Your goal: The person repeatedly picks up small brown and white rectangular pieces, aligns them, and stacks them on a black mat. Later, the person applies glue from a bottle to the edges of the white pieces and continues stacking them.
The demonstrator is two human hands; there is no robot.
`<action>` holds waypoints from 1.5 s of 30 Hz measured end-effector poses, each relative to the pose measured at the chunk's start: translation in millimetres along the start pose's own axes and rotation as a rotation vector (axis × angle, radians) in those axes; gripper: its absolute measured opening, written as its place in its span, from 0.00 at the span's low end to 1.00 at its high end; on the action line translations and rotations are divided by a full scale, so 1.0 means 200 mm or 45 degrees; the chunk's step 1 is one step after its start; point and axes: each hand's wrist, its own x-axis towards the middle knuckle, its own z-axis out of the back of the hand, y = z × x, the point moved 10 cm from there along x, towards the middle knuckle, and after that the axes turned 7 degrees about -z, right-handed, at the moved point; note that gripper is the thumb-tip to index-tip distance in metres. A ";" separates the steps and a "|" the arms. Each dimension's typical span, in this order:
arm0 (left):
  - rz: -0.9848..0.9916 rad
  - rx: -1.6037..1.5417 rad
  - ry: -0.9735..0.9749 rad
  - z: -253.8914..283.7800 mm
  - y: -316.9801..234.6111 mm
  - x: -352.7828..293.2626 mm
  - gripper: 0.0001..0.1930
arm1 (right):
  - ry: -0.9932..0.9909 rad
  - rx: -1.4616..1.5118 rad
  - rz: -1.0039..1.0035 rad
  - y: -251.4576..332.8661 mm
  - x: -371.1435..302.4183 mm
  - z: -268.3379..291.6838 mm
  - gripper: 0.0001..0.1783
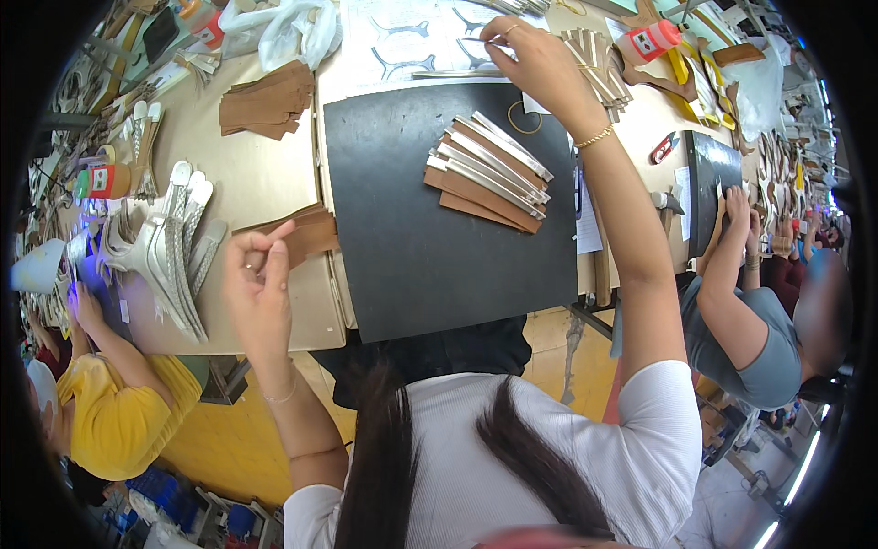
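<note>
many strips (489,176) on black mat (393,229), left hand (260,297) beside, right hand (540,66) over papers (398,41)

A: Beige flat-topped table (261,174), and there's the black rectangular mat (393,210) reaching its near edge!
B: Off-white braided straps (174,245) close to that edge; flat brown leathery strips (267,101) toward the far one!

Bare left hand (258,284) raised at left side, index pointing rightward, thumb upright near it, other fingers curled; grip unclear. Left wrist (277,361) near straight, bare left forearm (306,421) angled up from bent elbow. Bare right hand (526,59) far forward, fingers bent, grip unclear. Bare right arm (631,220) stretched, elbow slightly bent.
</note>
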 end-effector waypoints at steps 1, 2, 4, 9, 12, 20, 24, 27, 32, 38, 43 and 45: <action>0.024 -0.026 0.049 -0.04 -0.01 -0.01 0.04 | -0.022 0.011 -0.018 0.01 -0.01 0.04 0.07; 0.008 -0.061 0.096 -0.08 -0.02 -0.01 0.05 | -0.045 0.022 -0.036 0.02 -0.03 0.08 0.07; -0.019 -0.182 0.195 -0.15 -0.05 -0.03 0.05 | -0.075 0.102 -0.069 0.04 -0.09 0.17 0.08; -0.072 -0.332 0.207 -0.17 -0.04 -0.01 0.04 | -0.182 0.260 -0.092 0.11 -0.27 0.37 0.09; -0.066 -0.406 0.131 -0.11 -0.05 0.01 0.04 | -0.150 0.301 -0.180 0.11 -0.35 0.44 0.11; 0.041 -0.663 0.341 -0.43 -0.12 -0.28 0.07 | 0.026 0.689 -0.288 0.32 -0.59 0.48 0.13; -0.197 0.154 0.290 -0.51 -0.04 -0.28 0.11 | 0.228 0.826 -0.437 0.42 -0.74 0.32 0.12; -0.678 0.702 0.210 -0.49 -0.09 -0.30 0.15 | 0.365 1.022 -0.695 0.44 -0.88 0.13 0.09; -0.942 0.908 0.389 -0.53 -0.06 -0.46 0.22 | 0.597 1.178 -0.951 0.53 -1.00 -0.10 0.08; -0.942 1.137 0.475 -0.58 0.00 -0.52 0.28 | 0.726 0.968 -0.774 0.66 -0.91 -0.21 0.10; -0.963 1.154 0.468 -0.57 0.02 -0.53 0.29 | 0.753 0.920 -0.749 0.69 -0.87 -0.26 0.10; -0.948 1.152 0.481 -0.58 0.03 -0.53 0.29 | 0.780 0.915 -0.758 0.69 -0.87 -0.27 0.09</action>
